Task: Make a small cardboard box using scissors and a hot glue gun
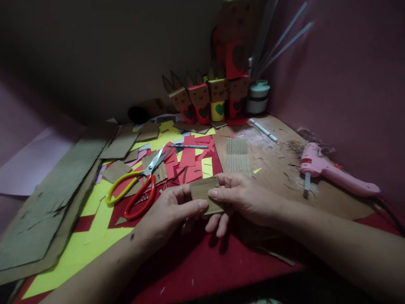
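Between both hands, above the near part of the table, is a small brown piece of cardboard (pixel 202 190). My left hand (pixel 177 207) grips its left side, the thumb lying across the front. From the right, my right hand (pixel 238 194) pinches the same piece, thumb on its face and other fingers behind or below it. Scissors (pixel 148 174) with one yellow and one red handle lie spread just left of my left hand. Beyond my right hand, a ribbed piece of corrugated cardboard (pixel 238 153) rests on the brown board. The back of the held piece is hidden.
A pink glue gun (pixel 335 171) lies at the right. Large cardboard sheets (pixel 57 198) cover the left side. Red and yellow paper scraps (pixel 190 162) and a pencil (pixel 190 146) lie mid-table. Box-headed paper figures (pixel 198 103) and a lidded jar (pixel 257 99) stand at the back.
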A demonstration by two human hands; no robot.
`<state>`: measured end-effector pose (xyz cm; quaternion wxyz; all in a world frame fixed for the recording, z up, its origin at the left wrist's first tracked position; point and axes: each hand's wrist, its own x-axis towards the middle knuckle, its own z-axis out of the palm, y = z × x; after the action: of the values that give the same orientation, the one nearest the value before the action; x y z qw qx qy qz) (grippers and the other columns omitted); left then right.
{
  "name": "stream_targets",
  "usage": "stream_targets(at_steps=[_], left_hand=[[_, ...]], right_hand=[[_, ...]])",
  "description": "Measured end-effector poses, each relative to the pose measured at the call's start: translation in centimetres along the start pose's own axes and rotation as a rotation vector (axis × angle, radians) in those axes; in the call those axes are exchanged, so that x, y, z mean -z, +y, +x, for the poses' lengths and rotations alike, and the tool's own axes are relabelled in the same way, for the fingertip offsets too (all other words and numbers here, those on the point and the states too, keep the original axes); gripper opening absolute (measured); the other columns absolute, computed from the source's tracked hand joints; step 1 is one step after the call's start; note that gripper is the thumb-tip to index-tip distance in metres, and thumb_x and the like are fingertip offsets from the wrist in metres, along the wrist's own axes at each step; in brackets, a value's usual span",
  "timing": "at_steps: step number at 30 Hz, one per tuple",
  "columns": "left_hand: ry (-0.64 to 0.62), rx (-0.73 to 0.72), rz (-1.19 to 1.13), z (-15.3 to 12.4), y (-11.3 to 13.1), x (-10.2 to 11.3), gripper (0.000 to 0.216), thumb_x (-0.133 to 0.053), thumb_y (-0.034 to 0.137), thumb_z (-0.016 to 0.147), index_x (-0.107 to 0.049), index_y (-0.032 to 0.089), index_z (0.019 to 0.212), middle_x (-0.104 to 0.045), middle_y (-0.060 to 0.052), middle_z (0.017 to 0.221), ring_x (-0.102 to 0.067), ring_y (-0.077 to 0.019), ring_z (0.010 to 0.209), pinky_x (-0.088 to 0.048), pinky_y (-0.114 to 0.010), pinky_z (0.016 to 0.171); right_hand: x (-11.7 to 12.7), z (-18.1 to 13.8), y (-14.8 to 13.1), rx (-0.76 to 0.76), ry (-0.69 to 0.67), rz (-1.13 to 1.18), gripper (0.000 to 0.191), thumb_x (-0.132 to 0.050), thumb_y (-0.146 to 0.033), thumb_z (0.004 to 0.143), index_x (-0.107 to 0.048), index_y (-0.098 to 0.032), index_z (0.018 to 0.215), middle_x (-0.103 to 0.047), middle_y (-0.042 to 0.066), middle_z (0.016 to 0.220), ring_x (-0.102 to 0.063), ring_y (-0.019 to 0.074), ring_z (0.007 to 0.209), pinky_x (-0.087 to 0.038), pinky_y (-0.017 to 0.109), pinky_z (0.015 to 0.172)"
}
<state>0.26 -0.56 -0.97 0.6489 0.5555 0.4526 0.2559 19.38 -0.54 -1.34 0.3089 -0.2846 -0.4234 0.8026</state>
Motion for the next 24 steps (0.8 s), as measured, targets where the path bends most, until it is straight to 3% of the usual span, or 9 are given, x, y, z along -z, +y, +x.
stream_targets(at_steps=[3, 6, 11, 14, 18, 24], left_hand=[[0.107, -0.057, 0.061, -0.2, 0.3, 0.1, 0.026, -0.073, 0.039, 0.082, -0.061, 0.018, 0.073, -0.057, 0.002, 0.056, -0.05, -0.0103, 0.049, -0.033, -0.023, 0.049], [0.17, -0.08, 0.061, -0.4, 0.5, 0.1, 0.028, -0.072, 0.04, 0.083, -0.059, 0.02, 0.069, -0.053, 0.004, 0.054, -0.047, -0.01, 0.048, -0.033, -0.024, 0.048], [0.233, -0.121, -0.006, -0.5, 0.1, -0.4, 0.028, -0.073, 0.04, 0.082, -0.06, 0.02, 0.068, -0.05, 0.004, 0.055, -0.044, -0.0095, 0.051, -0.034, -0.024, 0.051], [0.259, -0.12, -0.014, -0.7, -0.2, -1.0, 0.026, -0.073, 0.039, 0.083, -0.061, 0.02, 0.069, -0.053, 0.004, 0.056, -0.046, -0.0095, 0.051, -0.035, -0.024, 0.051], [0.263, -0.117, -0.041, -0.8, -0.3, -1.6, 0.027, -0.072, 0.039, 0.084, -0.061, 0.02, 0.067, -0.054, 0.004, 0.055, -0.048, -0.0095, 0.05, -0.035, -0.023, 0.05], [0.277, -0.099, -0.03, -0.7, 0.0, -1.5, 0.028, -0.072, 0.039, 0.082, -0.059, 0.019, 0.067, -0.053, 0.004, 0.053, -0.047, -0.0094, 0.046, -0.034, -0.023, 0.046]], right_hand=[[-0.2, -0.4, -0.3, -0.03, -0.013, -0.069, 0.012, -0.056, -0.02, 0.088, -0.064, -0.013, 0.093, -0.068, 0.004, 0.071, -0.066, 0.012, 0.051, -0.054, 0.019, 0.045], [-0.6, -0.7, -0.4, -0.037, 0.06, -0.131, 0.01, -0.058, -0.02, 0.086, -0.067, -0.014, 0.086, -0.066, 0.002, 0.069, -0.063, 0.0098, 0.051, -0.049, 0.017, 0.045], [-1.0, -0.6, 0.2, 0.168, 0.186, -0.046, 0.007, -0.062, -0.018, 0.086, -0.069, -0.016, 0.083, -0.066, 0.0, 0.074, -0.061, 0.0077, 0.063, -0.049, 0.018, 0.06], [-1.1, -0.3, 0.8, 0.241, 0.231, -0.025, 0.009, -0.067, -0.025, 0.087, -0.066, -0.017, 0.082, -0.064, -0.002, 0.07, -0.058, 0.0076, 0.059, -0.048, 0.018, 0.055], [-1.2, -0.2, 1.1, 0.233, 0.194, 0.017, 0.019, -0.068, -0.035, 0.088, -0.065, -0.017, 0.083, -0.065, -0.001, 0.067, -0.061, 0.009, 0.054, -0.053, 0.019, 0.049], [-0.7, 0.0, 0.7, 0.159, 0.15, 0.041, 0.019, -0.062, -0.032, 0.091, -0.066, -0.014, 0.088, -0.069, 0.003, 0.069, -0.067, 0.0128, 0.052, -0.055, 0.02, 0.044]])
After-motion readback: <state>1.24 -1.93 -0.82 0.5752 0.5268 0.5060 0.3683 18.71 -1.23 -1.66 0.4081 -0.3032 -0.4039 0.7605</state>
